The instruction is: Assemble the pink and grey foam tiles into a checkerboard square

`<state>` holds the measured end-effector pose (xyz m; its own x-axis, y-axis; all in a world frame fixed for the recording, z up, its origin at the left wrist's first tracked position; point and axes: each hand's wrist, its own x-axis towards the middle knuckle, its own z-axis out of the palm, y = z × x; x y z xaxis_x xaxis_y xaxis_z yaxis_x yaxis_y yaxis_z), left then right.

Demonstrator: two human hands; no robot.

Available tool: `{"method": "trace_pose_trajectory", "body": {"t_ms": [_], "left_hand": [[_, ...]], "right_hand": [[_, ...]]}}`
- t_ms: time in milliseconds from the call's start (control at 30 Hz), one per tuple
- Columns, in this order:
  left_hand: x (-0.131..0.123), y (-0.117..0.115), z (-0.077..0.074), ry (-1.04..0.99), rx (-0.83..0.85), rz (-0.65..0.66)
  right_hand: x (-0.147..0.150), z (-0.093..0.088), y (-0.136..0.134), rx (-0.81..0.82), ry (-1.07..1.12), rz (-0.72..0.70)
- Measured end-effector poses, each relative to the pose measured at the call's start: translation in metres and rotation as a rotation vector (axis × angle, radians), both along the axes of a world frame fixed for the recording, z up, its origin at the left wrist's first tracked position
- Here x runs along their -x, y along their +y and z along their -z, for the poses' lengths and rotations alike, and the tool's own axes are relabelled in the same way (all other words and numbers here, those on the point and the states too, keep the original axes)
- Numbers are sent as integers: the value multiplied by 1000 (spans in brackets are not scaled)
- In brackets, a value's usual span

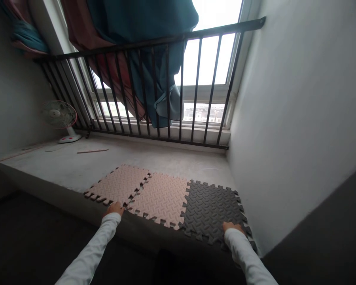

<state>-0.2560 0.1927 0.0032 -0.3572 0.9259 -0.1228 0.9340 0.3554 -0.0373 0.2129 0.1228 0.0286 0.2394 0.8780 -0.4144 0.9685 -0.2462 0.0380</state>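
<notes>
Three interlocking foam mat tiles lie in a row on a raised concrete ledge: two pink tiles (118, 184) (161, 198) and a dark grey tile (212, 209) on the right. My left hand (113, 208) rests at the near edge of the left pink tile, knuckles showing, fingers curled over the edge. My right hand (231, 227) presses on the near right corner of the grey tile. Both arms wear white sleeves. The fingers of both hands are mostly hidden.
A black metal railing (166, 91) runs in front of the window, with teal and red cloth (142, 35) hanging over it. A small white fan (61, 118) stands at the ledge's back left, near a thin wooden stick (92, 151). A white wall (299, 118) bounds the right.
</notes>
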Motion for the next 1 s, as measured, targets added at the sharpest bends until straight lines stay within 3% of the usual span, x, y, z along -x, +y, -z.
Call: {"method": "trace_pose_trajectory", "body": {"t_ms": [100,200,300,400,467,533,633,733,833,900,1000], "left_hand": [[-3,3,-2,17,-40,-8],[-23,4,-24,-20,-200,3],[-74,-5,-51,-104,-390,38],[-152,-26,-70,-244,-429,118],[-208,-47,-75,-354,-406,232],[-259,-71,-77,-493,-331,484],[-306,-98,-77,-582,-285,836],[-306,-97,-73,-499,-213,894],[-275,-70,-55,-317,-23,673],[-251,-50,-36,-215,94,485],[-224,-29,-4,-155,153,331]], "right_hand": [[-4,3,-8,44,-20,17],[-5,2,-16,39,-13,-5],[-6,-3,-21,26,1,-46],[-6,-8,-28,-2,27,-75],[-7,-11,-35,-36,38,-73],[-11,-12,-44,-128,73,5],[-16,-10,-60,-372,178,191],[-11,-9,-73,-516,168,225],[13,-11,-79,-438,83,220],[35,-11,-76,-329,64,256],[63,-5,-64,-236,16,199]]}}
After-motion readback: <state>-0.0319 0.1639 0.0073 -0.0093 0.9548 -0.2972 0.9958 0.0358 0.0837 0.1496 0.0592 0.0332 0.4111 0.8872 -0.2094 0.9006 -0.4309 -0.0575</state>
